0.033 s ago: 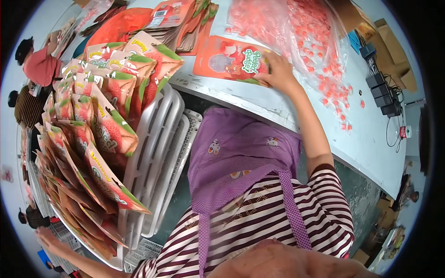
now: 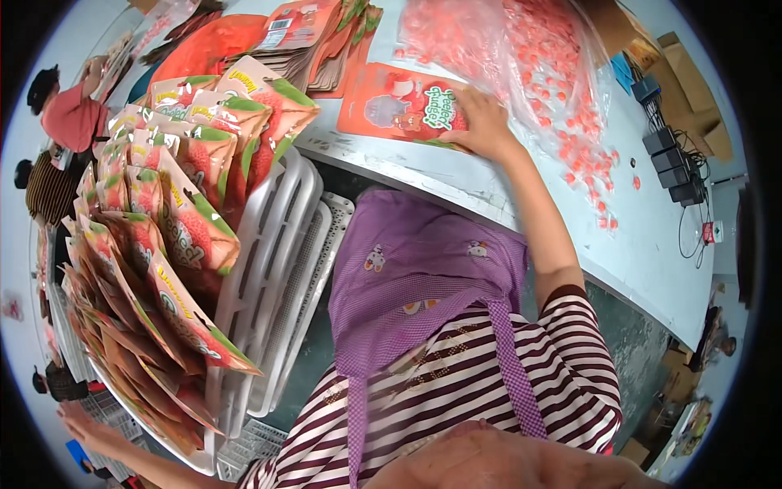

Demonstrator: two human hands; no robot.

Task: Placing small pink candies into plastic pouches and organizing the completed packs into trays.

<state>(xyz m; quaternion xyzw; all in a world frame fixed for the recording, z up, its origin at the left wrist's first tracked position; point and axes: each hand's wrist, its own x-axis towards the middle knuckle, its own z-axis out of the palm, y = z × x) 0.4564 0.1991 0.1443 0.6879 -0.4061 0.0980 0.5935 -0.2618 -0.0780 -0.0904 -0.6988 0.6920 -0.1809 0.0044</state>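
Observation:
A flat red-orange pouch (image 2: 405, 104) with fruit pictures lies near the table's front edge. My right hand (image 2: 482, 124) is closed over its right end, the fingers on its upper face and the thumb along the near edge. My left hand (image 2: 88, 429) is low at the far left, beside the outer side of a white plastic crate (image 2: 269, 216). Its fingers are stretched out and nothing shows in them. Filled pouches (image 2: 195, 224) in red, green and tan stand in close rows in the crate.
Small red-and-clear wrapped pieces (image 2: 586, 159) are scattered by a clear plastic bag (image 2: 529, 57) on the white table (image 2: 643, 236). Stacked flat pouches (image 2: 326, 53) lie at the back left. Black adapters with cables (image 2: 672, 159) sit at the right edge. Other people (image 2: 69, 114) are at the left.
My right hand and the flat pouch have shifted very slightly left. My left hand has moved a little outward to the left.

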